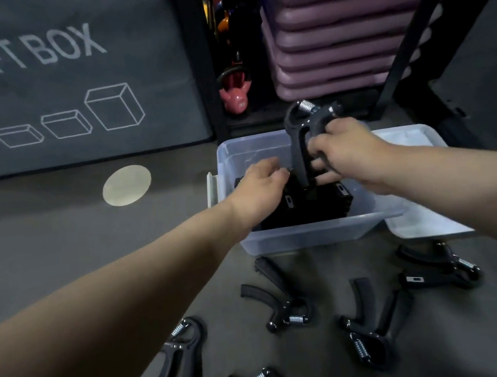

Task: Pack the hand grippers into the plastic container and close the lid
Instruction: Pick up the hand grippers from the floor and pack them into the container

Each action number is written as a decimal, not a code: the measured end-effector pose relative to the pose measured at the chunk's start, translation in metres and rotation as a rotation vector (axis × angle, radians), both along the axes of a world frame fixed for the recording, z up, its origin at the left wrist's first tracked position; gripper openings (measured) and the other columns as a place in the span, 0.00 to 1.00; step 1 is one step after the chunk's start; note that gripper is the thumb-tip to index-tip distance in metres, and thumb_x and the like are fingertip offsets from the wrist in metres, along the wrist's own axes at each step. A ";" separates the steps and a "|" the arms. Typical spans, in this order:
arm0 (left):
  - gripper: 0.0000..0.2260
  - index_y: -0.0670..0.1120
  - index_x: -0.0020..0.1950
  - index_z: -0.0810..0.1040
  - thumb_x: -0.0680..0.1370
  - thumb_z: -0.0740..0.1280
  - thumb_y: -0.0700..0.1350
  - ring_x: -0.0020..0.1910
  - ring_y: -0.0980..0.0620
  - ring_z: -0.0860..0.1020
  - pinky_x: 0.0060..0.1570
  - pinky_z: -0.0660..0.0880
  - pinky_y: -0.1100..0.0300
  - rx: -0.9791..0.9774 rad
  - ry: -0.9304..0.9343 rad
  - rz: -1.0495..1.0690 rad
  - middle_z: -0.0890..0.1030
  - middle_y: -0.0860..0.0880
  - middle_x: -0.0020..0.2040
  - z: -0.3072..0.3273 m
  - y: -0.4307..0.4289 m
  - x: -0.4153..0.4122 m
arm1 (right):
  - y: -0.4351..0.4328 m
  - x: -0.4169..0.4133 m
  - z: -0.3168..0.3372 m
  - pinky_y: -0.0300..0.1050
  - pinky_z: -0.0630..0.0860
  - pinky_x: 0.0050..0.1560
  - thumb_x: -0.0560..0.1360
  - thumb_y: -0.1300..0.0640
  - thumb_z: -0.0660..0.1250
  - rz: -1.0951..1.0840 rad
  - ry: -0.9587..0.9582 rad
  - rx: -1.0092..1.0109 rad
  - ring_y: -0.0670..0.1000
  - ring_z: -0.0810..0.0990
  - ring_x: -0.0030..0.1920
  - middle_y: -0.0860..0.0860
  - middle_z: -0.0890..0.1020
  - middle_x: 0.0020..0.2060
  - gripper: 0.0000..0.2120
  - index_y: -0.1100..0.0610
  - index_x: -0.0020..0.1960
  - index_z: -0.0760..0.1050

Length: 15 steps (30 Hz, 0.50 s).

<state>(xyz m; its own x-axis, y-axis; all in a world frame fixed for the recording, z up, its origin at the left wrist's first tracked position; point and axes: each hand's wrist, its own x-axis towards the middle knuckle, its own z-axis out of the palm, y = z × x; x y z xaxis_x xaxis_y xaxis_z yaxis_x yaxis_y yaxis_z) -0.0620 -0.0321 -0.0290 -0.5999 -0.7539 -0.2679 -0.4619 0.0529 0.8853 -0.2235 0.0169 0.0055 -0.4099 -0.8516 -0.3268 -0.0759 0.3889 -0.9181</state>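
Note:
A clear plastic container (307, 236) stands on the dark floor ahead of me, with several black hand grippers (307, 206) packed inside. My right hand (347, 150) is shut on one black hand gripper (300, 140), held upright over the container with its spring end up. My left hand (263, 183) reaches into the container and rests on the packed grippers, fingers spread. Several loose hand grippers (280, 301) lie on the floor in front of the container. The lid (422, 219) lies flat to the container's right, partly under my right forearm.
A large grey soft box (70, 78) stands at the back left. Behind the container are a pink kettlebell (235, 93), stacked purple step platforms (332, 35) and a black rack leg (415, 35). A pale round floor marker (126, 185) lies to the left.

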 end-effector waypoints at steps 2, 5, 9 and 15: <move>0.20 0.49 0.65 0.75 0.76 0.55 0.50 0.65 0.43 0.73 0.67 0.69 0.49 -0.316 -0.281 -0.041 0.77 0.46 0.63 -0.012 -0.007 0.001 | 0.007 -0.026 -0.001 0.61 0.82 0.41 0.74 0.58 0.59 -0.031 0.244 0.024 0.57 0.76 0.36 0.59 0.75 0.38 0.02 0.57 0.44 0.69; 0.22 0.46 0.75 0.67 0.81 0.55 0.48 0.75 0.46 0.62 0.74 0.57 0.52 -0.550 -0.462 -0.138 0.67 0.49 0.75 -0.029 -0.014 0.006 | 0.018 -0.053 -0.004 0.47 0.76 0.36 0.75 0.55 0.59 0.004 0.679 0.166 0.60 0.78 0.36 0.60 0.79 0.39 0.08 0.60 0.45 0.70; 0.24 0.48 0.79 0.59 0.83 0.52 0.52 0.79 0.49 0.53 0.77 0.48 0.53 -0.660 -0.621 -0.308 0.56 0.49 0.80 -0.042 -0.022 0.011 | 0.021 -0.065 -0.013 0.50 0.79 0.30 0.76 0.61 0.58 0.062 0.717 0.331 0.62 0.80 0.35 0.61 0.78 0.38 0.06 0.64 0.47 0.72; 0.25 0.50 0.80 0.53 0.83 0.46 0.55 0.80 0.51 0.48 0.78 0.46 0.53 -0.739 -0.681 -0.325 0.51 0.51 0.81 -0.049 -0.018 0.014 | 0.005 -0.068 -0.043 0.62 0.83 0.43 0.74 0.68 0.60 0.180 0.554 0.571 0.64 0.84 0.43 0.63 0.83 0.44 0.08 0.66 0.48 0.78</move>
<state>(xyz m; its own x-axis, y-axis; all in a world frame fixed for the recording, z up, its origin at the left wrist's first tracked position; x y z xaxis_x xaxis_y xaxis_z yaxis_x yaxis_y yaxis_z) -0.0480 -0.0498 -0.0776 -0.6980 -0.6971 -0.1639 -0.7159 0.6835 0.1422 -0.2910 0.0216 -0.0378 -0.5121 -0.6832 -0.5205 -0.5668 0.7241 -0.3929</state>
